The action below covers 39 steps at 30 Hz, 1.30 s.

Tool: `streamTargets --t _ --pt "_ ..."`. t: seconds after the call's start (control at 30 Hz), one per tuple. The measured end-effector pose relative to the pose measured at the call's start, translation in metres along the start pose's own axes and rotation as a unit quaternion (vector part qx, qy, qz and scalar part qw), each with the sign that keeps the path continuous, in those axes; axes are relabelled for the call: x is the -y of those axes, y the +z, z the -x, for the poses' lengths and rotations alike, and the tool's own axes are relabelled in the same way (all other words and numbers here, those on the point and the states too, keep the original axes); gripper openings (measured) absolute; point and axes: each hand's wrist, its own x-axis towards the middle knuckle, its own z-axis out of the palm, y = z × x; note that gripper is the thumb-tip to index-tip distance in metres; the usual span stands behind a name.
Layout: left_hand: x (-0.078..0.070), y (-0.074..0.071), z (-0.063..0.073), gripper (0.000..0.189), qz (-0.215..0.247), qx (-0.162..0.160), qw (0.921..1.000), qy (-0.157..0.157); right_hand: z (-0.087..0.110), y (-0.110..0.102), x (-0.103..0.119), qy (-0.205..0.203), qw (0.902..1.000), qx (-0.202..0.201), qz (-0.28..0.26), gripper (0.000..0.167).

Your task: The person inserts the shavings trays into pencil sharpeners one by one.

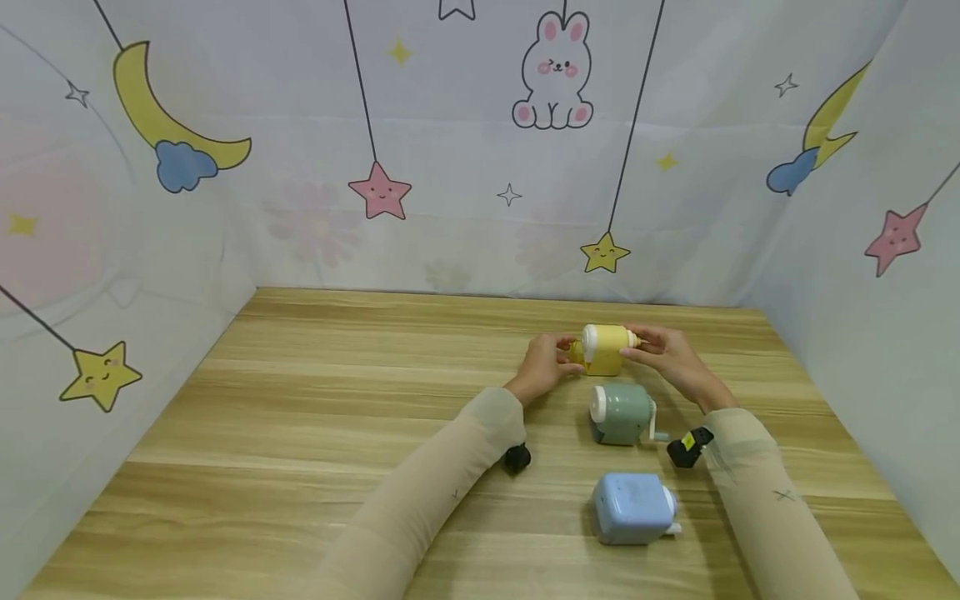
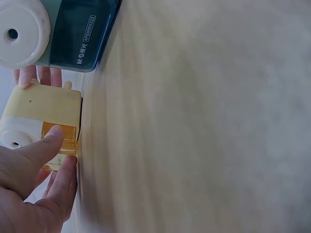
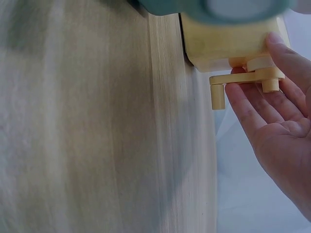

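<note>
A yellow crank pencil sharpener (image 1: 609, 350) stands toward the back of the table, its white round front facing left. My left hand (image 1: 542, 367) pinches its clear amber shavings drawer (image 2: 60, 130), thumb on one side and fingers on the other. In the head view the drawer juts out left of the body. At the crank end, my right hand (image 1: 670, 357) holds the sharpener, thumb against the body. Its fingers (image 3: 250, 109) lie behind the yellow crank handle (image 3: 243, 77). A green pencil sharpener (image 1: 622, 414) stands just in front of the yellow one.
Nearer the front edge sits a blue pencil sharpener (image 1: 633, 508), its crank to the right. Black wrist cameras (image 1: 688, 447) hang at both sleeves. A white printed curtain (image 1: 465, 242) encloses the wooden table (image 1: 315, 400) at the back and sides.
</note>
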Motion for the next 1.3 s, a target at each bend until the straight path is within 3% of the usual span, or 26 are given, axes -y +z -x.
streamTargets --t 0.8,1.3 --pt "-0.0091 0.0027 -0.0022 0.053 0.009 0.01 0.9999 -0.011 -0.0001 -0.0034 0.0016 0.006 0.9999 0.001 0.008 0.062" --pt "-0.0054 0.0058 -0.0037 0.054 0.021 0.016 0.9997 -0.002 0.0003 0.0001 0.0013 0.006 1.0 -0.001 -0.001 0.061"
